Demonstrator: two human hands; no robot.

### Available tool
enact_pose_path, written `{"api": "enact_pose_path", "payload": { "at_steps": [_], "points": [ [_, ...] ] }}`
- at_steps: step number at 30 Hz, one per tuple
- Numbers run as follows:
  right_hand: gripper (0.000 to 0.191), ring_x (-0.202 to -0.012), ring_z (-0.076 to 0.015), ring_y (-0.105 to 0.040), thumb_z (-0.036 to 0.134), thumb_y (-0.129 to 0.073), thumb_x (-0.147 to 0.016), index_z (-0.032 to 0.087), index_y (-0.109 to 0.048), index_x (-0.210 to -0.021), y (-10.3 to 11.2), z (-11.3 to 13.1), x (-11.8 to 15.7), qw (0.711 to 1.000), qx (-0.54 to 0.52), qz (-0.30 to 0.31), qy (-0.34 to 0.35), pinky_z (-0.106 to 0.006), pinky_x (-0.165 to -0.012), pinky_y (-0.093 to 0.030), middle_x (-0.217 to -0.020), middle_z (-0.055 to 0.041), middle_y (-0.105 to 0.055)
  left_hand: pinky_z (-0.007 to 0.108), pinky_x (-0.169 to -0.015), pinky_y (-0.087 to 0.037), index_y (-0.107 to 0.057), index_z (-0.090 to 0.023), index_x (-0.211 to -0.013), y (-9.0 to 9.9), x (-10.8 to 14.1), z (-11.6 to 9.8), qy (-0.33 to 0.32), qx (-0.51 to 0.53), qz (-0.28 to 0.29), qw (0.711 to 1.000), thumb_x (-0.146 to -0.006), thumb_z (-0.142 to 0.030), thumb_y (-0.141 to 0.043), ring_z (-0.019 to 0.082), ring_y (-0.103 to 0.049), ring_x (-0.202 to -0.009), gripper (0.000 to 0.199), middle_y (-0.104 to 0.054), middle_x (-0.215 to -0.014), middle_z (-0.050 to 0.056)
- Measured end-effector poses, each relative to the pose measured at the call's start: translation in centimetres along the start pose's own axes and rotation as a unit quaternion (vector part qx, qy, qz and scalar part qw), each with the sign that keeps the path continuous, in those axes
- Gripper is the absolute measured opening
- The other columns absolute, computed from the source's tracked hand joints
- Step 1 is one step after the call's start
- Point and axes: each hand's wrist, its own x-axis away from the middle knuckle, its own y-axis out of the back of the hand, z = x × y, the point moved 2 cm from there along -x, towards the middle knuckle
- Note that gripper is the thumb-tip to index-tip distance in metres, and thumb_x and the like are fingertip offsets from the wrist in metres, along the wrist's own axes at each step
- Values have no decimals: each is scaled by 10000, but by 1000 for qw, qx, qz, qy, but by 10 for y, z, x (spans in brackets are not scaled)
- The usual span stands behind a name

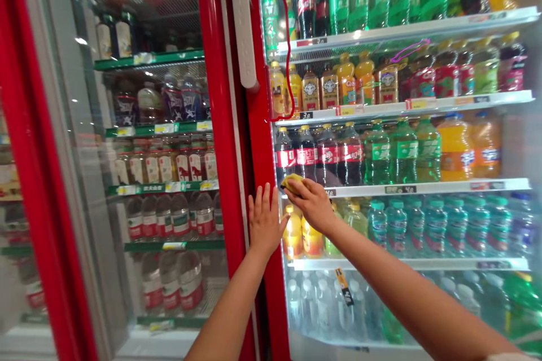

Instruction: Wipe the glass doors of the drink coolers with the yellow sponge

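Observation:
My left hand lies flat, fingers spread, against the red door frame of a drinks fridge. Just right of it, my right hand is closed on a small yellow cloth. The cloth is at the left edge of the glass door, level with the shelf under the cola bottles. Part of the cloth is hidden under my fingers. A pale door handle runs upright on the frame above my left hand.
Behind the glass, shelves hold green soda bottles, orange drinks and water bottles. Red line marks and a purple mark show on the glass. To the left stands another fridge door with bottles on green-edged shelves.

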Motion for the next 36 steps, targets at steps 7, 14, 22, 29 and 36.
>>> {"api": "enact_pose_path", "payload": {
  "at_steps": [7, 14, 22, 29, 36],
  "points": [
    [367, -1256, -268, -498, 276, -551, -1029, 374, -631, -1374, 18, -14, -87, 998, 46, 48, -24, -416, -954, -434, -1491, -17, -577, 566, -1284, -172, -281, -100, -1602, 3, 3, 0, -4, 1, 15, 1000, -945, -365, -597, 326, -133, -1588, 776, -278, -1675, 178],
    [322, -1258, -261, -502, 249, -542, -1031, 314, -663, -1322, 7, 10, -13, 994, 53, 20, 98, -383, -897, -413, -1478, 10, -609, 568, -1280, -196, -263, -81, -1603, -1, 23, -3, 8, -14, 21, 1000, -927, -376, -615, 338, -161, -1582, 817, -280, -1674, 176],
    [293, -1205, -253, -529, 285, -548, -1035, 333, -699, -1281, 18, -12, -71, 994, 45, 44, 90, -387, -848, -407, -1455, 28, -628, 559, -1284, -187, -222, -72, -1611, 3, 10, -3, 6, -8, 4, 1000, -935, -396, -605, 333, -157, -1583, 842, -284, -1673, 189],
    [370, -1292, -279, -483, 261, -502, -1043, 328, -635, -1381, 18, -15, -82, 998, 60, 20, 26, -414, -931, -402, -1524, -6, -565, 574, -1280, -186, -165, -84, -1624, 16, -15, 0, 17, -5, -33, 999, -936, -377, -603, 339, -151, -1583, 866, -276, -1674, 197],
    [379, -1220, -267, -508, 231, -534, -1016, 386, -670, -1334, 17, -13, -88, 999, 27, 39, 16, -405, -883, -415, -1506, 36, -582, 557, -1283, -191, -213, -76, -1612, 13, -27, -6, 20, -8, -20, 1000, -916, -379, -622, 338, -165, -1580, 863, -274, -1676, 190]
  ]
}}
